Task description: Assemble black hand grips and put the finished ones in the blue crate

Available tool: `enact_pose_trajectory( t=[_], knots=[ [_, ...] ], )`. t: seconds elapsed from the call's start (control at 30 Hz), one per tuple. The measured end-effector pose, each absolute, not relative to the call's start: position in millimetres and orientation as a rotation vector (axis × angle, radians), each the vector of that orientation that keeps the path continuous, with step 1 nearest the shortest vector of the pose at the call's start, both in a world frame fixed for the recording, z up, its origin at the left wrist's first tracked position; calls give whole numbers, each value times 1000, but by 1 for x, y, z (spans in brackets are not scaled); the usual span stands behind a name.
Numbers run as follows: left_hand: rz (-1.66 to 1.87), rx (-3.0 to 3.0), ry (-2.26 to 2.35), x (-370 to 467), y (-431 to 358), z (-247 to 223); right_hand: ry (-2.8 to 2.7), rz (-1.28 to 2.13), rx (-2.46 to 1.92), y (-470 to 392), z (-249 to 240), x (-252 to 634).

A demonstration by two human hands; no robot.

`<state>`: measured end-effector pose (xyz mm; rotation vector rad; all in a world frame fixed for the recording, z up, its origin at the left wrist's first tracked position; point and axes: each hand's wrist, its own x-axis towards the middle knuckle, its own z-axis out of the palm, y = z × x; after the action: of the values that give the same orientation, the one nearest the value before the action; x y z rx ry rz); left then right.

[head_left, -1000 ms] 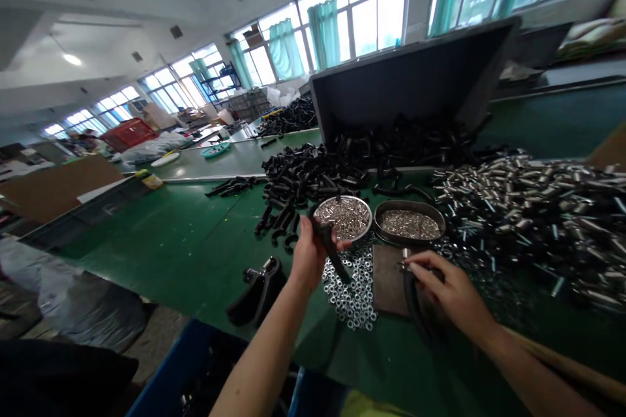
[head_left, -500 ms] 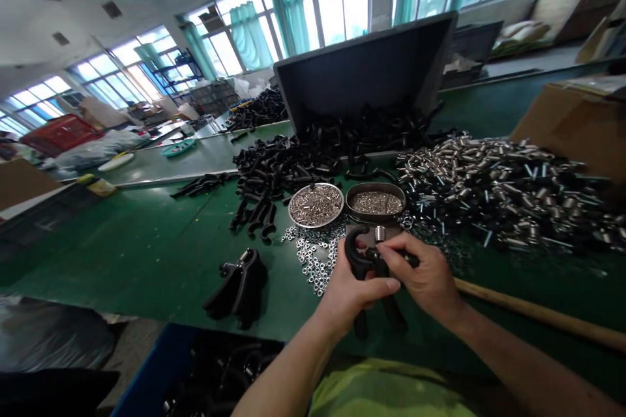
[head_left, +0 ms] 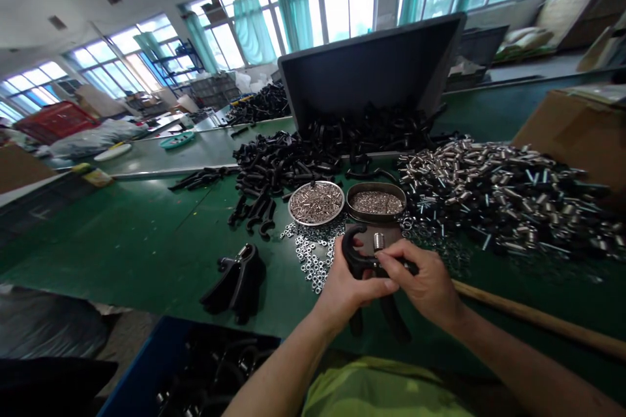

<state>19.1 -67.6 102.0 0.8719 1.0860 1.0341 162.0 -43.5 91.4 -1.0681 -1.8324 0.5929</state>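
Note:
My left hand (head_left: 345, 283) is closed around a black clamp (head_left: 354, 253), its curved hook standing above the thumb and its dark handles pointing down below my hands. My right hand (head_left: 423, 277) pinches the clamp's other side with thumb and fingers; the tips partly hide what they press on. A ribbed metal cylinder (head_left: 379, 242) shows just above the right fingertips; how it joins the clamp is hidden. Left of my hands, a similar black clamp (head_left: 237, 283) rests on the green table. Loose nuts (head_left: 313, 264) lie just beyond my left hand.
A round dish of small metal pins (head_left: 316, 203) and an oval tin (head_left: 375, 202) stand ahead. Black parts (head_left: 278, 159) spill from a tipped grey bin (head_left: 372, 71). Metal-ended parts (head_left: 508, 189) heap at right, near a wooden stick (head_left: 533, 314). A blue crate (head_left: 134, 365) sits below the table edge.
Both hands stay on the clamp, which has turned slightly between them. The view has shifted a little.

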Motion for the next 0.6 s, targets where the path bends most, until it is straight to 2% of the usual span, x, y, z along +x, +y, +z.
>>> enact_pose_trajectory(
  t=[0.13, 0.23, 0.33, 0.4, 0.47, 0.6],
  knots=[
    [1016, 868, 1075, 14, -62, 96, -2044, 584, -928, -35, 95, 170],
    [1016, 824, 1015, 10, -58, 90, -2117, 413, -793, -31, 91, 178],
    [1057, 919, 1074, 9, -56, 83, -2024, 409, -922, -30, 78, 178],
    [1162, 1092, 1143, 11, -55, 78, -1881, 613, -1150, -29, 69, 173],
    [1238, 1306, 1214, 11, -54, 73, -1670, 971, -1358, -26, 61, 168],
    [1156, 1507, 1336, 8, -53, 65, -1315, 1738, -1441, -22, 58, 162]
  ],
)
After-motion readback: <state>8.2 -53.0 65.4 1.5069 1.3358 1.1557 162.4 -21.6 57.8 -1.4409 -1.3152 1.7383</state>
